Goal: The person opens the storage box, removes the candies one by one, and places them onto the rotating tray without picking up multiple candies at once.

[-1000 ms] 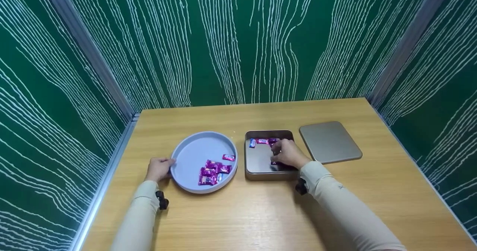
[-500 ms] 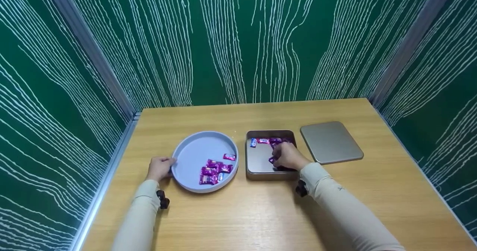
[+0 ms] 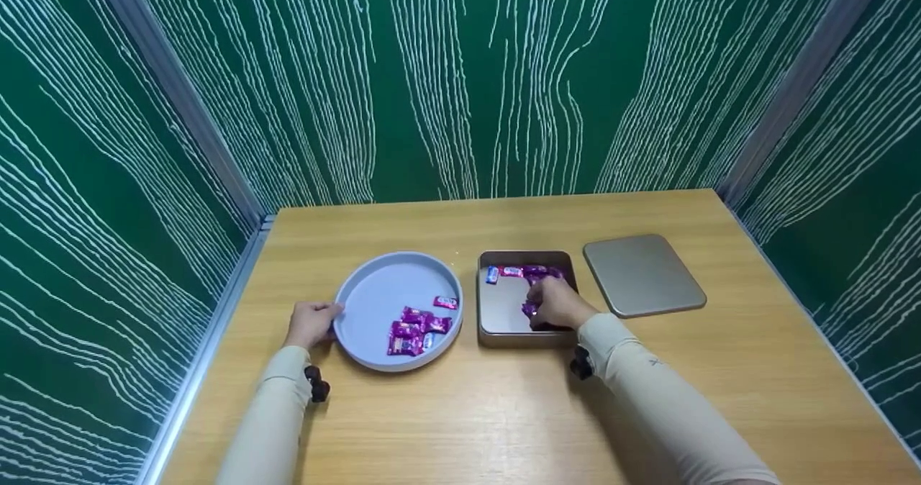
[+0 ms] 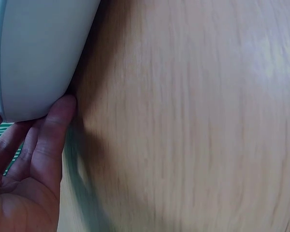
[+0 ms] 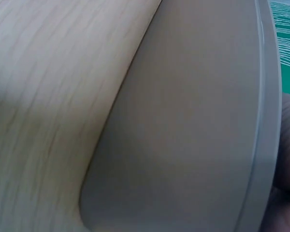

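Note:
My left hand (image 3: 311, 324) pinches the left rim of a round pale blue tray (image 3: 370, 283). In the left wrist view its fingers (image 4: 50, 145) press against the tray's outer wall, near the table. Several purple-wrapped candies (image 3: 406, 330), a pink one (image 3: 445, 302) and a small blue one (image 3: 429, 340) lie in the tray's right part. My right hand (image 3: 560, 304) reaches into a square metal tin (image 3: 496, 316) and pinches a purple-wrapped candy (image 3: 529, 309). Along the tin's back lie a blue candy (image 3: 492, 275), a pink candy (image 3: 511, 272) and purple ones (image 3: 536, 272). The hand hides the tin's right side.
A square metal lid (image 3: 644, 275) lies flat on the wooden table (image 3: 460, 427), right of the tin. Green panels (image 3: 417, 75) with white streaks enclose the back and sides. The tray and the tin stand a small gap apart.
My right fingers have shifted slightly inside the tin, and a purple candy has come into sight at their tips. My left hand keeps its hold on the tray; the view has drifted slightly.

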Motion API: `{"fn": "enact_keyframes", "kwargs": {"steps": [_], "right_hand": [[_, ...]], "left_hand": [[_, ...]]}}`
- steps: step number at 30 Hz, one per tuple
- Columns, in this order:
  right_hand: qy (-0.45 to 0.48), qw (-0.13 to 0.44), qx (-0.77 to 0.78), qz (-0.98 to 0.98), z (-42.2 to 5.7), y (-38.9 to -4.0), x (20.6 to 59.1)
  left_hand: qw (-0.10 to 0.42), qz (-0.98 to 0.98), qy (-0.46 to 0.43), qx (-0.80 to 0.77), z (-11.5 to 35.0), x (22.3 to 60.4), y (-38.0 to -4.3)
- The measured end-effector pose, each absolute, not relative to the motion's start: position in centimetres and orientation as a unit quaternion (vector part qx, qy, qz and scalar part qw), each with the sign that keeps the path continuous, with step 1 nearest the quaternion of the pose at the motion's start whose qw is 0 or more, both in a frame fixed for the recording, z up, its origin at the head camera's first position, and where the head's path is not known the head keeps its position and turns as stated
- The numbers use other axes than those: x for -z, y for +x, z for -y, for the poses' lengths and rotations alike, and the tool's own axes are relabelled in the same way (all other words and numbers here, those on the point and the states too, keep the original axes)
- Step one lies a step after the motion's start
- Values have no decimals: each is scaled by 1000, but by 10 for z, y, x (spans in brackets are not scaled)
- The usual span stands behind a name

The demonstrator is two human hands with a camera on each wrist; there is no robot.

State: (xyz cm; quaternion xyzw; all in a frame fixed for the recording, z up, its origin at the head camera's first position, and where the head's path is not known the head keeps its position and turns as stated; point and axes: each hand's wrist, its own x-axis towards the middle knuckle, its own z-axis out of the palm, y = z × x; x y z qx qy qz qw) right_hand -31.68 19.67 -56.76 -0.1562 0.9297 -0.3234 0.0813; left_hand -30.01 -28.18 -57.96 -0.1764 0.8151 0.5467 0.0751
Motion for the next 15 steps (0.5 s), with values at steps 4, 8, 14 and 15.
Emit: {"fn": "enact_keyframes", "kwargs": {"steps": [4, 8, 14, 15], "right_hand": [[-143, 91, 325, -930, -197, -318, 565], [-132, 94, 331, -930, -197, -318, 561], [-119, 78, 344, -928, -193, -319, 552], [-119, 72, 346, -928, -192, -320, 550]], "left_hand": [[74, -814, -176, -548, 281, 578, -299], [73, -815, -175, -547, 282, 577, -300], [70, -816, -175, -547, 281, 578, -300], [70, -816, -175, -547, 281, 578, -300]]}}
